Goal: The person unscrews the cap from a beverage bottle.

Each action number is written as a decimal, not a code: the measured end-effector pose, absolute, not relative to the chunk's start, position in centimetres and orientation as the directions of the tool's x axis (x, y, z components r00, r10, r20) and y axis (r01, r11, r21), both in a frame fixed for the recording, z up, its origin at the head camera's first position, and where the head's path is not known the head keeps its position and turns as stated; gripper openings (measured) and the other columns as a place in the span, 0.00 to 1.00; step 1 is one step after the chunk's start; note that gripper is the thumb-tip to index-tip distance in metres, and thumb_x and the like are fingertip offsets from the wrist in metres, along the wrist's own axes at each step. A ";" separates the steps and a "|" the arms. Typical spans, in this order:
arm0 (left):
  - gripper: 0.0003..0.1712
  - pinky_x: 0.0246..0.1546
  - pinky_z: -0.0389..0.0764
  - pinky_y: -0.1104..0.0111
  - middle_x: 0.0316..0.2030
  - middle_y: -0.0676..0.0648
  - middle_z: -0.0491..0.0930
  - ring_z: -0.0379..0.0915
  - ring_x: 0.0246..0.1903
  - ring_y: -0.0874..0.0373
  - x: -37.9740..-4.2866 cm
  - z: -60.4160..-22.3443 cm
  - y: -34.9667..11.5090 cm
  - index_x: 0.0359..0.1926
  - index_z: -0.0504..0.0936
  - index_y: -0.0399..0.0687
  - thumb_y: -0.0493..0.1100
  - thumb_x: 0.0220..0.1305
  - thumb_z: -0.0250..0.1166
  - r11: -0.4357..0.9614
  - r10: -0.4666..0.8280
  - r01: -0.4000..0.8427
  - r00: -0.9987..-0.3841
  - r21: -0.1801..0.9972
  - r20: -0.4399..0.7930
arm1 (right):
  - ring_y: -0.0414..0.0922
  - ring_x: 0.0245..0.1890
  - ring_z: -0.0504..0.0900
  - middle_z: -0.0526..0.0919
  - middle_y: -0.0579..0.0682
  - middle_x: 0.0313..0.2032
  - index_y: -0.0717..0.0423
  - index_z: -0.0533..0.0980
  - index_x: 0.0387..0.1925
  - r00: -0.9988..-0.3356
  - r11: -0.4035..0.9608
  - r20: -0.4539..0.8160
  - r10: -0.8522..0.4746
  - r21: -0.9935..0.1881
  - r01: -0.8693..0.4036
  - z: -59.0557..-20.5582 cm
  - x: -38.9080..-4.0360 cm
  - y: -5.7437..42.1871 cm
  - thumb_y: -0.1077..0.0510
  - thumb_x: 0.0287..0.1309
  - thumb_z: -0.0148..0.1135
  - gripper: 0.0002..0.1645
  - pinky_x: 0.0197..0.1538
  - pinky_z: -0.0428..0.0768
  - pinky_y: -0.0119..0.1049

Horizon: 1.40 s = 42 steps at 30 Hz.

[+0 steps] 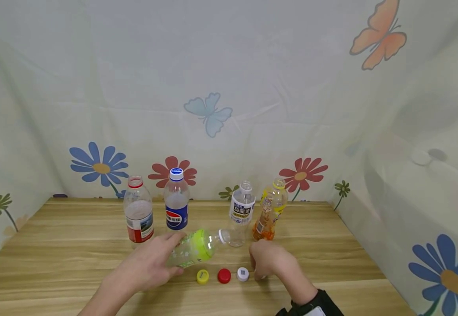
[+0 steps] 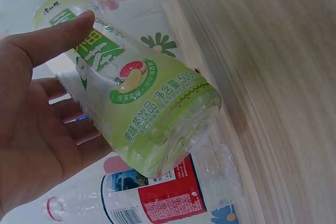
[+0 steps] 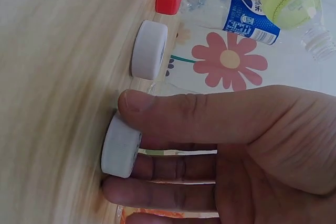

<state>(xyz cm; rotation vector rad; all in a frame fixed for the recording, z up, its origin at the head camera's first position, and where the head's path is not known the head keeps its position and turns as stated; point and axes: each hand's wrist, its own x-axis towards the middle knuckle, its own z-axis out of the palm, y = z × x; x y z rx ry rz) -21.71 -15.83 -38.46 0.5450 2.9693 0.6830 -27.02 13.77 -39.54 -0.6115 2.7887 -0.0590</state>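
Note:
My left hand [image 1: 150, 263] grips a clear bottle with a green fruit-tea label [image 1: 197, 249]. It holds the bottle tilted, its uncapped white-ringed neck toward the right. In the left wrist view the thumb lies across the label of that bottle [image 2: 136, 93], with the fingers behind it. Low over the table, my right hand [image 1: 270, 259] pinches a white cap [image 3: 121, 148] between thumb and fingers; the head view mostly hides this cap. To its left lie another white cap [image 1: 242, 274], a red cap [image 1: 224, 275] and a yellow cap [image 1: 202, 276] in a row.
Behind the hands stand a red-labelled bottle [image 1: 139, 219], a blue-labelled cola bottle [image 1: 176, 206] with its cap on, an uncapped oolong tea bottle [image 1: 241, 215] and an uncapped orange-patterned bottle [image 1: 270, 210]. A flowered cloth [image 1: 252, 145] hangs behind the wooden table [image 1: 55, 254].

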 end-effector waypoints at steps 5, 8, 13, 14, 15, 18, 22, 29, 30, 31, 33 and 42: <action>0.43 0.55 0.72 0.53 0.61 0.50 0.72 0.72 0.57 0.51 -21.7 -38.5 -15.8 0.68 0.69 0.52 0.52 0.53 0.76 0.841 0.347 0.326 -0.937 0.432 0.031 | 0.39 0.22 0.71 0.72 0.40 0.21 0.48 0.73 0.22 -0.874 0.914 -0.268 -0.406 -0.105 -0.393 -39.3 -26.8 13.8 0.59 0.36 0.80 0.19 0.23 0.68 0.32; 0.42 0.55 0.72 0.53 0.61 0.50 0.72 0.72 0.57 0.52 -21.7 -38.5 -15.8 0.68 0.69 0.52 0.52 0.53 0.76 0.840 0.347 0.325 -0.937 0.434 0.030 | 0.38 0.21 0.70 0.72 0.40 0.20 0.48 0.72 0.22 -0.874 0.913 -0.264 -0.408 -0.110 -0.393 -39.0 -26.6 13.8 0.53 0.38 0.81 0.20 0.23 0.67 0.32; 0.44 0.54 0.73 0.54 0.59 0.50 0.73 0.73 0.56 0.52 -21.8 -38.5 -15.8 0.68 0.68 0.51 0.52 0.53 0.76 0.832 0.347 0.328 -0.937 0.447 0.042 | 0.38 0.20 0.70 0.72 0.41 0.19 0.48 0.72 0.21 -0.873 0.910 -0.256 -0.415 -0.107 -0.401 -38.4 -26.3 13.5 0.46 0.43 0.78 0.21 0.22 0.67 0.33; 0.44 0.54 0.74 0.54 0.59 0.49 0.73 0.73 0.55 0.53 -21.8 -38.5 -15.8 0.68 0.68 0.51 0.52 0.53 0.76 0.830 0.347 0.330 -0.937 0.449 0.047 | 0.38 0.20 0.70 0.72 0.40 0.19 0.48 0.73 0.21 -0.874 0.908 -0.249 -0.418 -0.108 -0.404 -38.3 -26.2 13.4 0.44 0.45 0.77 0.21 0.23 0.68 0.33; 0.44 0.53 0.74 0.54 0.59 0.49 0.73 0.74 0.55 0.53 -21.8 -38.5 -15.8 0.68 0.67 0.50 0.52 0.53 0.76 0.827 0.349 0.334 -0.936 0.451 0.054 | 0.38 0.20 0.71 0.72 0.40 0.19 0.48 0.74 0.22 -0.874 0.905 -0.235 -0.425 -0.114 -0.409 -38.1 -26.2 13.3 0.43 0.46 0.77 0.20 0.23 0.68 0.33; 0.44 0.53 0.75 0.56 0.58 0.48 0.74 0.74 0.54 0.53 -21.8 -38.5 -15.8 0.68 0.67 0.49 0.53 0.54 0.76 0.824 0.351 0.345 -0.933 0.450 0.073 | 0.37 0.22 0.73 0.73 0.38 0.21 0.48 0.76 0.27 -0.869 0.882 -0.165 -0.467 -0.157 -0.444 -37.7 -26.0 12.9 0.41 0.50 0.74 0.19 0.24 0.70 0.32; 0.44 0.53 0.75 0.56 0.59 0.48 0.73 0.74 0.54 0.53 -21.8 -38.4 -15.7 0.68 0.67 0.49 0.54 0.54 0.76 0.816 0.345 0.339 -0.936 0.468 0.076 | 0.35 0.24 0.73 0.74 0.36 0.25 0.49 0.78 0.33 -0.849 0.834 -0.068 -0.524 -0.246 -0.494 -37.4 -25.8 12.4 0.41 0.52 0.72 0.19 0.25 0.71 0.29; 0.44 0.52 0.75 0.56 0.58 0.50 0.73 0.74 0.53 0.56 -21.8 -38.3 -15.5 0.67 0.66 0.50 0.55 0.53 0.76 0.784 0.344 0.341 -0.934 0.519 0.095 | 0.36 0.32 0.77 0.76 0.36 0.31 0.51 0.79 0.44 -0.814 0.727 0.041 -0.580 -0.423 -0.540 -36.7 -25.4 11.6 0.40 0.55 0.70 0.23 0.34 0.74 0.26; 0.44 0.52 0.75 0.57 0.58 0.50 0.73 0.74 0.53 0.56 -21.8 -38.3 -15.5 0.68 0.66 0.50 0.55 0.54 0.76 0.779 0.345 0.346 -0.933 0.523 0.103 | 0.36 0.34 0.77 0.76 0.36 0.33 0.51 0.78 0.45 -0.810 0.706 0.060 -0.583 -0.456 -0.542 -36.6 -25.3 11.5 0.40 0.55 0.70 0.24 0.35 0.75 0.26; 0.44 0.52 0.76 0.57 0.58 0.50 0.73 0.74 0.52 0.56 -21.8 -38.3 -15.5 0.68 0.66 0.50 0.55 0.54 0.75 0.776 0.348 0.354 -0.931 0.522 0.113 | 0.37 0.35 0.78 0.77 0.36 0.34 0.50 0.78 0.47 -0.808 0.685 0.079 -0.584 -0.487 -0.542 -36.6 -25.2 11.4 0.40 0.55 0.70 0.25 0.37 0.76 0.26; 0.45 0.53 0.75 0.58 0.59 0.50 0.73 0.74 0.53 0.56 -21.7 -38.2 -15.4 0.68 0.65 0.49 0.55 0.54 0.75 0.769 0.351 0.364 -0.927 0.526 0.130 | 0.37 0.39 0.79 0.77 0.36 0.38 0.47 0.76 0.51 -0.803 0.639 0.121 -0.584 -0.541 -0.546 -36.6 -25.1 11.2 0.39 0.56 0.70 0.27 0.40 0.77 0.27; 0.45 0.52 0.76 0.60 0.57 0.51 0.73 0.75 0.53 0.57 -21.3 -38.3 -14.8 0.69 0.62 0.48 0.53 0.56 0.74 0.734 0.376 0.415 -0.908 0.537 0.186 | 0.43 0.45 0.81 0.78 0.39 0.45 0.43 0.69 0.57 -0.764 0.462 0.204 -0.612 -0.691 -0.555 -36.8 -24.7 10.5 0.43 0.56 0.70 0.30 0.43 0.79 0.29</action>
